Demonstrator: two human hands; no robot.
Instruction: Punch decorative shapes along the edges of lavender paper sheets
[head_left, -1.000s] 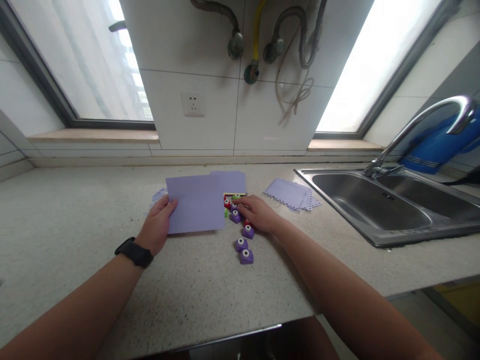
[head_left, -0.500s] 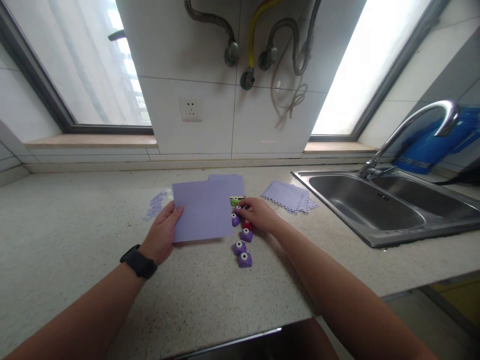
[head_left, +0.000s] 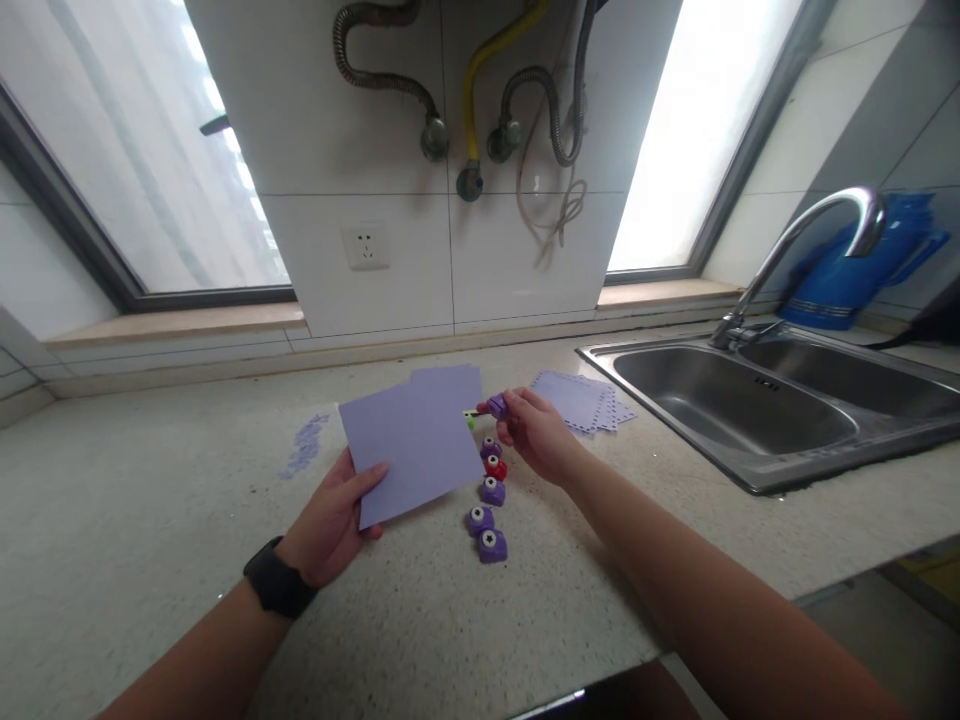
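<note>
A plain sheet of purple paper (head_left: 412, 450) is pinched at its lower left corner by my left hand (head_left: 337, 510), thumb on top, raised over the counter. My right hand (head_left: 544, 435) grips a small purple paper punch (head_left: 496, 405) between thumb and fingers, just beyond the sheet's right edge. Below it on the counter stand several more craft punches in a rough column: a red punch (head_left: 494, 467) and purple ones, such as the nearest purple punch (head_left: 492, 545). A green punch (head_left: 470, 423) is mostly hidden behind the sheet. More purple paper (head_left: 450, 378) lies behind it.
Sheets with punched edges (head_left: 574, 400) lie fanned at the right, beside the steel sink (head_left: 675, 400) with its tap (head_left: 795, 235). Purple paper scraps (head_left: 305, 445) are scattered at the left. A dark glossy edge (head_left: 607, 700) shows at the bottom.
My right hand has lifted a purple punch off the counter and turned it. The sheet in my left hand has tilted, its right end dipping nearer to me. The camera view has shifted slightly.
</note>
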